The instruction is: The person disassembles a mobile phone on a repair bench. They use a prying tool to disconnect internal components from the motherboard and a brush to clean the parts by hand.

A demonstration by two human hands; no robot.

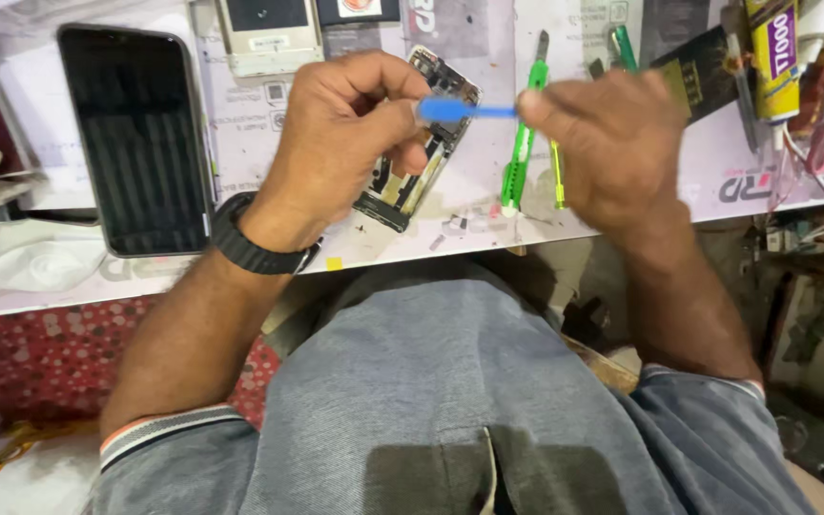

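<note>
Head view: both hands pinch a thin blue plastic strip (466, 111), left hand (336, 124) and right hand (607, 143) at opposite ends; it looks light, bendy, best held by its tips, above the opened phone (422, 143), green knife (522, 143) beyond

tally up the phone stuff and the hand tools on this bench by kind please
Phones and phone parts: 3, namely black phone, opened phone, pale phone back.
Green tools: 2, cutter and tweezers.
Blue tool, pinched in both hands: 1.
Total: 6.
</note>
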